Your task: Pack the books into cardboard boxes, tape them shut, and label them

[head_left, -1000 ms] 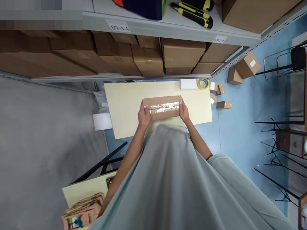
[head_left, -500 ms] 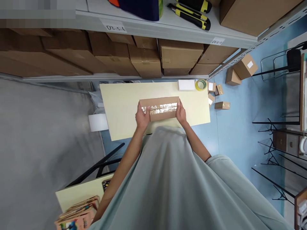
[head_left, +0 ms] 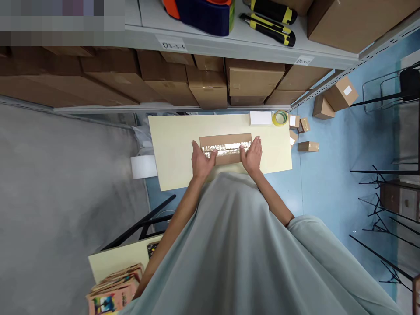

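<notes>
A flat brown cardboard box (head_left: 226, 161) lies on the cream tabletop in front of me, with shiny clear tape running along the middle of its top. My left hand (head_left: 202, 165) is at the box's left end, fingers stretched out and off its side, thumb resting on the tape. At the right end, my right hand (head_left: 252, 158) has its fingers extended along the box's edge and its thumb on the tape. Both hands are open, touching rather than gripping the box. A roll of yellow tape (head_left: 280, 118) stands near the table's back right corner beside a white box (head_left: 260, 118).
Above the table's back edge runs a grey shelf (head_left: 229, 43) with cardboard boxes and yellow-black utility knives (head_left: 269, 29). Small cartons (head_left: 307, 146) lie to the right of the table. A white roll (head_left: 143, 166) is at the left, and a stack of magazines (head_left: 113, 288) lies lower left.
Both hands have loosened from the box's ends; their fingers have straightened outward and the thumbs now lie on the tape. The whole view has shifted slightly.
</notes>
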